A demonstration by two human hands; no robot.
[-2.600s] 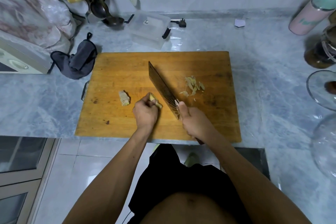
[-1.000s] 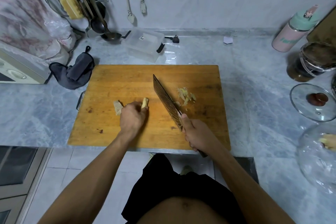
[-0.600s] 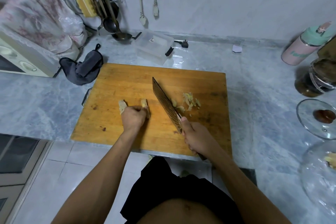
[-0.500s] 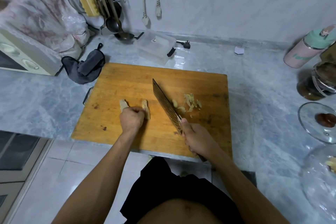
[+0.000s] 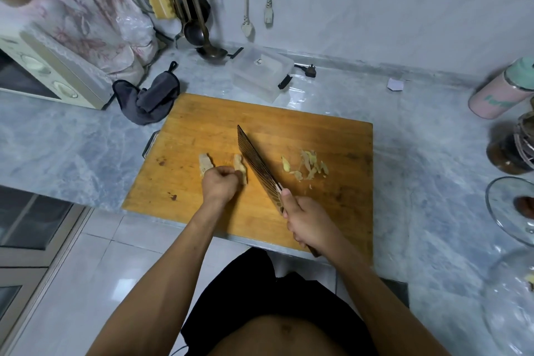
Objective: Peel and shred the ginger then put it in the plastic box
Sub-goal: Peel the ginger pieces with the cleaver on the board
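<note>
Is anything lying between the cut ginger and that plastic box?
Nothing visible does. Bare cutting board lies between the ginger shreds and the plastic box behind the board, but its lid looks closed.

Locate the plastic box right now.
Head view: the plastic box sits on the counter just beyond the cutting board's far edge, near the wall, right of the grey cloth.

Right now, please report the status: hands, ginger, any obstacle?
Left hand holds ginger piece on board. Right hand grips cleaver, blade beside ginger. Plastic box behind board. No obstacle seen.
</note>
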